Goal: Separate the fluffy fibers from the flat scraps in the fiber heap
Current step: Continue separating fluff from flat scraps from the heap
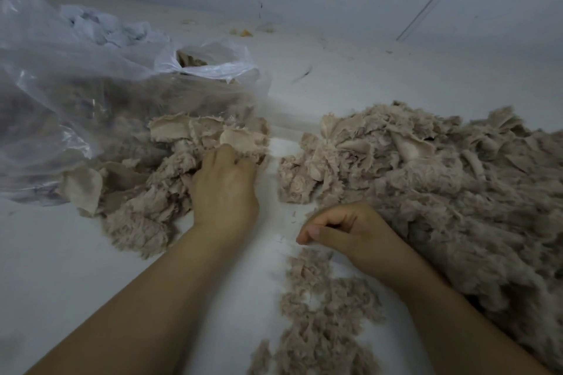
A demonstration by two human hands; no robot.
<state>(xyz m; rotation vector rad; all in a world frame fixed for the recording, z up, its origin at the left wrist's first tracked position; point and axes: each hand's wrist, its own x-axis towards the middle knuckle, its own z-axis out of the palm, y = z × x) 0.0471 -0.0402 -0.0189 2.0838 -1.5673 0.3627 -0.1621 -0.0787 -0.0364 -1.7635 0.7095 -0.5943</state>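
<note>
A big beige-grey fiber heap [451, 192] covers the right side of the white floor, mixing fluffy tufts with flat cloth scraps. A smaller pile [158, 189] lies at centre left, with flat pale scraps on its top. My left hand [225, 189] reaches into this pile, its fingers curled into the material at the far edge. My right hand [344, 231] hovers at the big heap's near edge, thumb and forefinger pinched together; what they hold is too small to see. Below it lies a strip of loose fluffy fibers [323, 313].
A large clear plastic bag [76, 94] lies at the left, part-filled with the same beige material. Its white opening [213, 67] faces the wall. Crumpled white material [100, 24] sits behind it. White floor [335, 85] runs to the wall beyond.
</note>
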